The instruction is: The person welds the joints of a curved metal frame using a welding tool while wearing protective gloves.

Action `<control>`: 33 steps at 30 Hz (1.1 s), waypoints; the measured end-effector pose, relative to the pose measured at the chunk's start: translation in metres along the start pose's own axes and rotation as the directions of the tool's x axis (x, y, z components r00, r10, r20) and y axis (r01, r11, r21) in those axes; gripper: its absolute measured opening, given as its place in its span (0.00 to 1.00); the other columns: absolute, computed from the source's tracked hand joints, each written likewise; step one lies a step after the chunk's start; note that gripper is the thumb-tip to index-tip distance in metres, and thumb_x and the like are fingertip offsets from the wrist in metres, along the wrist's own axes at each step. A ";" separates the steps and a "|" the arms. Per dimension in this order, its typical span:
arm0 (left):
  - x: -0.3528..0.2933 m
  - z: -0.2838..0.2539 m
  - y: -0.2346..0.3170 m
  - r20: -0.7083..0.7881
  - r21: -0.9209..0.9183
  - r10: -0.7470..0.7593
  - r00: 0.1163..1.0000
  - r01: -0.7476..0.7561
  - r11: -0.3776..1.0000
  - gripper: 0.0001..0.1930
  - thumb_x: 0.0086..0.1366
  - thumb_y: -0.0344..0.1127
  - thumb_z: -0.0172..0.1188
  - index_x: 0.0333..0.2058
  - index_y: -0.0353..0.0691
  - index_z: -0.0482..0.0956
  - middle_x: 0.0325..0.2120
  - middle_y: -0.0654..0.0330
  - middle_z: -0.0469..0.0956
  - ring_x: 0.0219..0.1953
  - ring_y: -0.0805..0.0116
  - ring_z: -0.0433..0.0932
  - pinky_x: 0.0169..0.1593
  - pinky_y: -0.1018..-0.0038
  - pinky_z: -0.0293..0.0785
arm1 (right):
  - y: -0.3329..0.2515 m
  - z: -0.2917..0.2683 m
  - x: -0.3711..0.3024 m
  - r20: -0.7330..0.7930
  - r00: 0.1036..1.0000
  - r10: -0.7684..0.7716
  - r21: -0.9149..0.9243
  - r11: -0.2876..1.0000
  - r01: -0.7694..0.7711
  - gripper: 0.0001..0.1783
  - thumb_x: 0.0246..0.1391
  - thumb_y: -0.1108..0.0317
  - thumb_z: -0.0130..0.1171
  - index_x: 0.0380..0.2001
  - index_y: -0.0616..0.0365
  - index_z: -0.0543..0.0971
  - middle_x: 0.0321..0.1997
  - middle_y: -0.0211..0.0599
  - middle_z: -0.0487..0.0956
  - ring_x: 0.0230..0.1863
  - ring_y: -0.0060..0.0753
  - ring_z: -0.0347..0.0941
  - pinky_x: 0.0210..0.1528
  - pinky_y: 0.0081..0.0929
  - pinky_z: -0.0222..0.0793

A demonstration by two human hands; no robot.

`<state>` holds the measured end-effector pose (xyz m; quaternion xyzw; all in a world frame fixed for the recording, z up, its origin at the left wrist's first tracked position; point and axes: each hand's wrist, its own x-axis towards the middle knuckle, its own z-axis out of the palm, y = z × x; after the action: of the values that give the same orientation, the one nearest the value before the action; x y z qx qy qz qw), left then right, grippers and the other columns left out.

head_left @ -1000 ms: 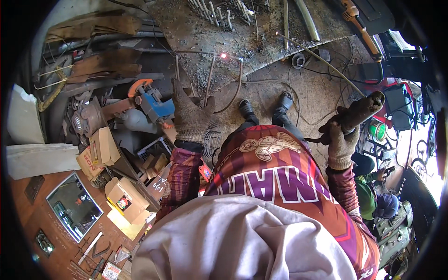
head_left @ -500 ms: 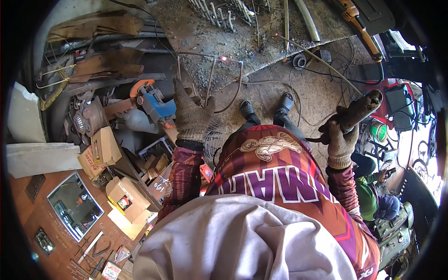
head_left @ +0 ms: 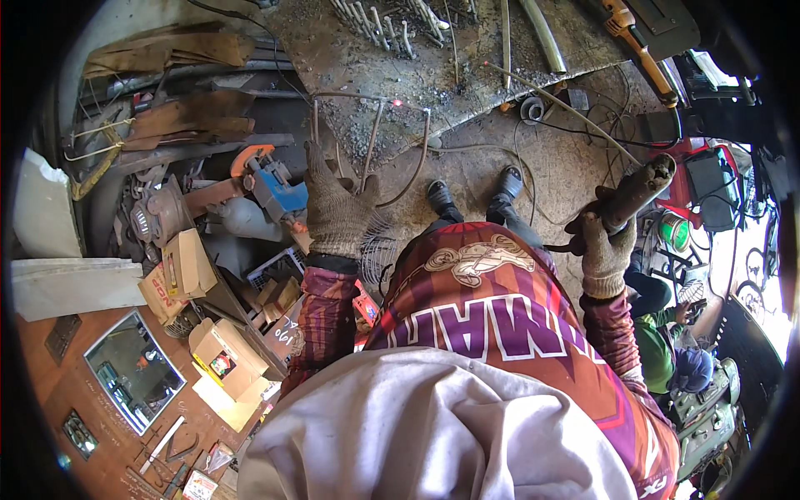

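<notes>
My left hand (head_left: 337, 204), in a knitted work glove, is closed around a frame of bent metal rods (head_left: 423, 154) at the left. A small spot on the frame's far bar glows red. My right hand (head_left: 607, 260), also gloved, grips a dark, worn welding electrode holder (head_left: 637, 196) at the right. From its jaws a long thin welding rod (head_left: 575, 110) reaches up and left, its tip glowing faintly red. That tip hangs apart from the frame, over the metal worktable (head_left: 475, 92).
Short upright metal rods (head_left: 387, 32) and loose bars lie on the worktable. An orange angle grinder (head_left: 631, 37) rests at its far right. Cables (head_left: 518, 158) cross the floor. Cardboard boxes (head_left: 223, 358) and a blue tool (head_left: 279, 190) crowd the left. Another person (head_left: 667, 350) crouches at the right.
The glow on the frame has shrunk and dimmed, and the rod's tip is fainter. Both hands keep their holds, with only a slight shift to the left.
</notes>
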<state>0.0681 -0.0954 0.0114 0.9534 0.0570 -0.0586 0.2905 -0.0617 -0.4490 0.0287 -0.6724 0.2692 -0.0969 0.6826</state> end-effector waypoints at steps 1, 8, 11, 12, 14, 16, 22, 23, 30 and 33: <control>0.000 -0.003 0.001 0.000 0.026 0.020 1.000 -0.020 0.999 0.59 0.51 0.42 0.75 0.73 0.38 0.42 0.54 0.42 0.68 0.45 0.53 0.80 0.45 0.64 0.80 | -0.001 0.001 0.001 -0.001 1.000 0.009 -0.008 1.000 -0.009 0.26 0.56 0.69 0.64 0.55 0.66 0.69 0.31 0.33 0.80 0.22 0.21 0.76 0.18 0.16 0.66; 0.001 -0.017 0.006 -0.096 0.164 0.236 0.967 -0.219 0.962 0.60 0.45 0.49 0.80 0.70 0.34 0.52 0.55 0.41 0.70 0.52 0.51 0.75 0.55 0.59 0.74 | -0.003 -0.001 0.004 0.035 0.999 0.029 -0.012 1.000 -0.029 0.27 0.55 0.68 0.65 0.56 0.66 0.69 0.30 0.33 0.79 0.22 0.20 0.76 0.18 0.16 0.66; 0.001 -0.026 0.019 -0.051 0.128 0.165 0.985 -0.157 0.979 0.60 0.45 0.52 0.81 0.70 0.33 0.53 0.56 0.41 0.70 0.54 0.50 0.75 0.57 0.59 0.73 | -0.004 0.001 0.005 0.022 1.000 0.022 -0.013 1.000 -0.021 0.27 0.55 0.68 0.64 0.56 0.66 0.69 0.30 0.33 0.79 0.22 0.20 0.76 0.18 0.16 0.66; 0.001 -0.030 0.027 -0.021 0.120 0.111 0.994 -0.107 0.987 0.60 0.45 0.52 0.81 0.69 0.33 0.54 0.57 0.41 0.70 0.55 0.50 0.75 0.58 0.59 0.73 | -0.005 0.001 0.005 0.023 0.999 0.026 -0.015 1.000 -0.026 0.27 0.55 0.68 0.64 0.56 0.65 0.69 0.30 0.33 0.79 0.22 0.20 0.76 0.18 0.15 0.66; 0.000 -0.032 0.029 0.006 0.116 0.051 0.999 -0.051 0.992 0.59 0.45 0.52 0.80 0.69 0.33 0.55 0.58 0.41 0.70 0.56 0.49 0.74 0.58 0.59 0.72 | -0.004 0.000 0.005 0.030 0.999 0.031 -0.017 0.999 -0.031 0.27 0.55 0.68 0.64 0.56 0.65 0.69 0.30 0.32 0.79 0.22 0.20 0.76 0.19 0.15 0.66; 0.001 -0.032 0.027 -0.043 0.112 0.196 0.980 -0.190 0.975 0.59 0.46 0.52 0.80 0.69 0.33 0.55 0.58 0.41 0.70 0.57 0.49 0.74 0.58 0.59 0.72 | -0.002 -0.002 0.006 0.040 0.999 0.031 -0.010 0.999 -0.031 0.27 0.56 0.69 0.64 0.56 0.65 0.69 0.30 0.32 0.79 0.22 0.20 0.76 0.19 0.15 0.67; 0.003 -0.041 0.042 -0.002 0.080 0.145 0.989 -0.144 0.986 0.56 0.48 0.51 0.80 0.68 0.32 0.57 0.57 0.41 0.71 0.57 0.49 0.74 0.58 0.58 0.72 | -0.003 -0.002 0.006 0.033 0.999 0.028 -0.010 1.000 -0.028 0.26 0.56 0.69 0.64 0.56 0.65 0.70 0.31 0.32 0.79 0.23 0.20 0.77 0.19 0.15 0.67; 0.004 -0.043 0.043 -0.001 0.080 0.146 0.989 -0.145 0.986 0.56 0.48 0.51 0.80 0.68 0.32 0.57 0.57 0.41 0.71 0.57 0.49 0.74 0.58 0.58 0.72 | -0.003 -0.003 0.006 0.031 0.999 0.029 -0.009 1.000 -0.028 0.26 0.56 0.69 0.64 0.56 0.65 0.70 0.31 0.32 0.79 0.23 0.20 0.77 0.19 0.15 0.67; 0.010 -0.048 0.032 0.005 0.109 0.133 0.991 -0.132 0.985 0.51 0.48 0.47 0.79 0.66 0.30 0.61 0.53 0.42 0.74 0.55 0.50 0.75 0.57 0.59 0.72 | -0.003 -0.003 0.005 0.023 0.999 0.039 -0.002 0.999 -0.039 0.26 0.56 0.70 0.64 0.56 0.65 0.69 0.31 0.32 0.79 0.24 0.21 0.77 0.19 0.15 0.67; 0.011 -0.054 0.051 0.029 0.151 0.085 0.996 -0.089 0.985 0.53 0.47 0.48 0.79 0.66 0.30 0.60 0.56 0.40 0.73 0.59 0.47 0.74 0.61 0.59 0.71 | -0.001 -0.005 0.005 0.030 0.999 0.031 0.016 0.999 -0.032 0.26 0.56 0.70 0.64 0.56 0.65 0.69 0.31 0.33 0.79 0.24 0.21 0.77 0.19 0.15 0.67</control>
<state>0.0904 -0.1065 0.0823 0.9737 0.0075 -0.0605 0.2197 -0.0597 -0.4558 0.0286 -0.6637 0.2689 -0.0785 0.6935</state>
